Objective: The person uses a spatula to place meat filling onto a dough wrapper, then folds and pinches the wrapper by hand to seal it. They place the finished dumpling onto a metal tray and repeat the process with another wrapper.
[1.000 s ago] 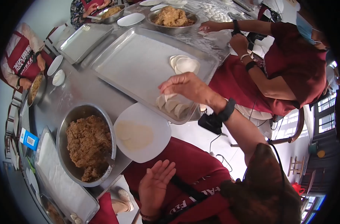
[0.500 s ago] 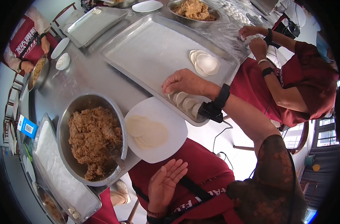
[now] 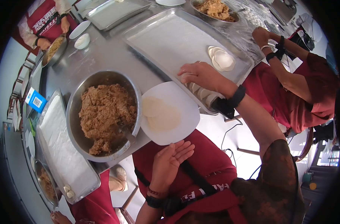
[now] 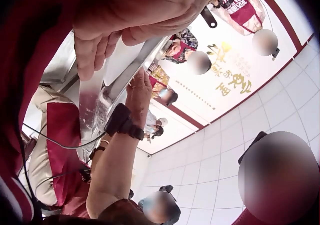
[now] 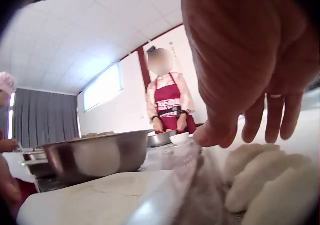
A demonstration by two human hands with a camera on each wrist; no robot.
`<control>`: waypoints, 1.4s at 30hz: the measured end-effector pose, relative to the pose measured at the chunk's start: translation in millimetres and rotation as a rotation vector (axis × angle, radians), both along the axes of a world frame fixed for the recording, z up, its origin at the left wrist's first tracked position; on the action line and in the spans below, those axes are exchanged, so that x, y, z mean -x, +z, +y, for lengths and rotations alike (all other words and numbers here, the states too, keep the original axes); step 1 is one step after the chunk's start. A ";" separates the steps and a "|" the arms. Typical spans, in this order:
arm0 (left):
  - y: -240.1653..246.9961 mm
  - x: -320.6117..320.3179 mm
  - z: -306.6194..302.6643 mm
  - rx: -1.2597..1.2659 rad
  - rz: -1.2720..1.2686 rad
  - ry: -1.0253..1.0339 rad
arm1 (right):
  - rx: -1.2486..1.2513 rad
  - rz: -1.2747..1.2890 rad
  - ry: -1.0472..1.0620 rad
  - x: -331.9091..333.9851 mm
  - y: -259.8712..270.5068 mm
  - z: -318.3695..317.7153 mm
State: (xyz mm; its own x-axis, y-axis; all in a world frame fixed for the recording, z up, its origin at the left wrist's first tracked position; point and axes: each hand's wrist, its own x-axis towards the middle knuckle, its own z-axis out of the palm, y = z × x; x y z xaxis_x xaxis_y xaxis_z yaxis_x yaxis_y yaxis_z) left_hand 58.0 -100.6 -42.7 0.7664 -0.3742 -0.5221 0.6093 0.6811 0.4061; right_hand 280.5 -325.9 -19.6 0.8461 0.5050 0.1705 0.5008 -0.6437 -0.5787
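Observation:
My right hand (image 3: 209,76) hovers over the near edge of a large metal tray (image 3: 158,35), at the end of a row of folded dumplings (image 3: 202,93). In the right wrist view its thumb and fingers hang apart just above the dumplings (image 5: 270,177), with nothing between them. My left hand (image 3: 167,166) is held palm up before the apron, fingers fairly straight and holding nothing. Just beyond it, a white plate (image 3: 190,112) carries a few round dough wrappers (image 3: 164,117). Several more wrappers (image 3: 223,60) are stacked in the tray.
Left of the plate stands a steel bowl (image 3: 73,128) of brown filling (image 3: 106,115). A floured tray (image 3: 65,149) lies further left, beside a blue card (image 3: 35,100). Another person's arms (image 3: 289,74) reach in at the right. A person across the table holds a bowl (image 3: 55,50).
The right hand came down at the end of the dumpling row, and its pinch on a dumpling has loosened. The left hand stays palm up near the plate. The head view has shifted.

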 end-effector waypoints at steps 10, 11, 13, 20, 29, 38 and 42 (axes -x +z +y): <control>-5.0 -1.2 -0.8 -0.004 0.022 0.031 | 0.039 -0.124 -0.126 70.4 -14.0 98.1; -6.4 -1.4 -0.4 -0.008 0.023 0.029 | 0.066 -0.140 -0.153 69.0 -15.9 103.9; -9.4 -1.3 -0.8 0.003 0.014 0.036 | 0.121 -0.173 -0.210 63.3 -17.7 112.4; -13.0 -1.6 -3.5 -0.009 -0.001 0.050 | 0.165 -0.246 -0.278 52.8 -28.7 114.8; -25.3 -2.8 -2.4 -0.023 -0.054 0.091 | -0.446 0.166 -0.317 78.5 -8.2 103.4; 1.9 12.4 21.2 0.097 -0.107 0.040 | -0.879 0.729 -0.311 133.0 17.9 80.0; 13.3 18.3 23.0 0.310 -0.201 0.275 | -0.942 0.996 -0.207 163.3 19.1 84.9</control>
